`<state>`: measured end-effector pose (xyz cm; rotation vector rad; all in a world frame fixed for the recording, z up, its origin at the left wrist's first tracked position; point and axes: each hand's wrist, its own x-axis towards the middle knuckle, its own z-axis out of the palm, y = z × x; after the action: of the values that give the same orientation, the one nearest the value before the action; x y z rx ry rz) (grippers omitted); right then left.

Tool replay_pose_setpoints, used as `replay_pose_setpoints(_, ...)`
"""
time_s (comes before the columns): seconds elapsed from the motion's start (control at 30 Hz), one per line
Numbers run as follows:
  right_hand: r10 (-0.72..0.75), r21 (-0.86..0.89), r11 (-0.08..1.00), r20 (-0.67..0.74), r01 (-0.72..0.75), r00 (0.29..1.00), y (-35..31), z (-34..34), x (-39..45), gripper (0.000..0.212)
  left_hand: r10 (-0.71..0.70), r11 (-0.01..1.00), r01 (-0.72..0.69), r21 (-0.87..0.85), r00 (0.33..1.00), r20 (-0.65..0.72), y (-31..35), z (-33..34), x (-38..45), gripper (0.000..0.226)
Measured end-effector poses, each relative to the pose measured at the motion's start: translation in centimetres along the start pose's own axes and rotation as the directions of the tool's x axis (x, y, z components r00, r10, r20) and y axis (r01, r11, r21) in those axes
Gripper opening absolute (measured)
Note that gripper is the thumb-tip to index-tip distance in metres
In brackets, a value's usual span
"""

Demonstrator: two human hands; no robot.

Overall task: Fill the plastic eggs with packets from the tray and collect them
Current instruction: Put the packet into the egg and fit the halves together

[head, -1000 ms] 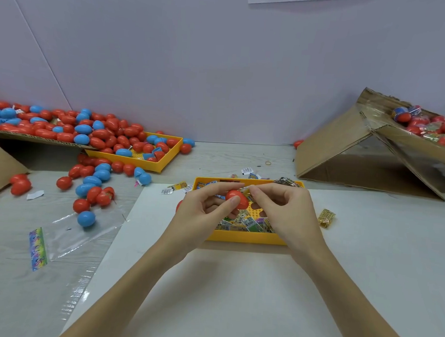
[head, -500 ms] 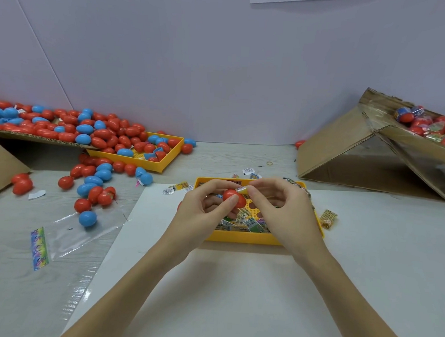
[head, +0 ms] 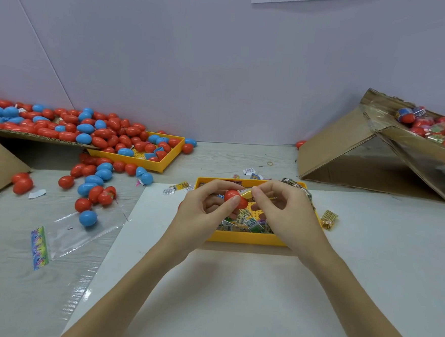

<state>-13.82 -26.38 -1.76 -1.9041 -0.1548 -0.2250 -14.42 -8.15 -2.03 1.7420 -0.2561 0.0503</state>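
red egg (head: pixel 233 198) up off the tray, pinched by the left hand (head: pixel 202 214) with the thumb over its near side and the curled fingers behind it. at the egg's open edge sits a yellow packet (head: pixel 246 194), nipped at its far end by the thumb and forefinger of the right hand (head: pixel 284 212), other fingers loosely bent. looks like the stuffing step: the packet is going in. the egg reads as thin hard plastic, light and slick, so hold it round the belly and squeeze gently; the shell could pop out or deform. the packet is soft, crinkly, nearly weightless; best fed in by its end. right under the fingers, the yellow tray (head: pixel 248 238) with more packets. well off beyond the left knuckles, loose eggs (head: pixel 94 183); far past the right hand, a cardboard box (head: pixel 428 146) of filled eggs.
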Motion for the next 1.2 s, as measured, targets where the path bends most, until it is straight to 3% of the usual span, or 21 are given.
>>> replay_pose_setpoints(0.17,-0.061,-0.138,0.989,-0.014,0.058,0.998,0.0,0.1,-0.2,0.023,0.06,0.997,-0.059,0.052,0.998,-0.004,-0.2,0.2,-0.1,0.023)
replay_pose_setpoints(0.47,0.01,-0.08,0.997,0.037,-0.007,0.999,0.0,0.0,0.0,0.016,0.022,0.999,-0.023,-0.036,1.0,-0.017,0.2,-0.2,0.1,0.02)
replay_pose_setpoints(0.7,0.105,0.194,0.973,0.094,-0.121,0.99,-0.1,-0.2,-0.3,0.012,-0.018,0.991,0.012,-0.13,0.999,-0.045,0.4,-0.4,0.2,0.023)
replay_pose_setpoints(0.77,0.146,0.345,0.922,0.114,-0.177,0.983,-0.3,0.0,-0.5,0.008,0.012,0.991,-0.017,-0.135,0.999,-0.039,0.3,-0.5,0.1,0.029)
replay_pose_setpoints(0.9,0.223,0.559,0.781,0.168,-0.279,0.96,-0.7,0.2,-0.6,0.025,0.079,0.989,-0.086,-0.118,0.995,-0.06,0.2,-0.5,0.1,0.034)
replay_pose_setpoints(1.07,0.214,0.502,0.81,0.227,-0.302,0.95,-1.3,0.2,-0.7,0.029,0.178,0.98,-0.184,-0.081,0.981,-0.071,0.2,-0.4,0.0,0.03)
replay_pose_setpoints(1.2,0.259,0.534,0.774,0.225,-0.341,0.939,-1.7,0.3,-0.8,0.035,0.209,0.976,-0.211,-0.054,0.977,-0.046,0.1,-0.2,0.1,0.041)
